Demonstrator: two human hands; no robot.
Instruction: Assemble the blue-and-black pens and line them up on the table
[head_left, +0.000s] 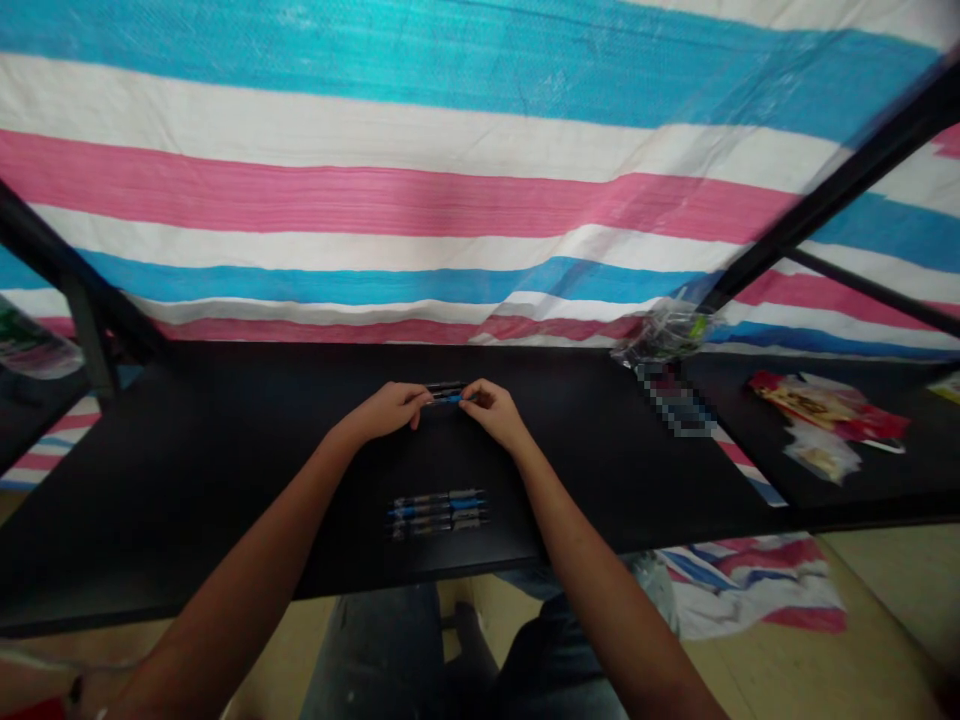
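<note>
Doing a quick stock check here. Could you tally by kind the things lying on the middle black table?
Pens in the near row: 4
Clear plastic bag: 1
Pixelated object: 1
Total: 6, leaving out the pens between the hands, which are too blurred and covered by the left hand and right hand to count.

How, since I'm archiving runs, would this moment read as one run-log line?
left hand: at left end of far pens; right hand: at their right end; near pens: side by side on table, untouched
</note>
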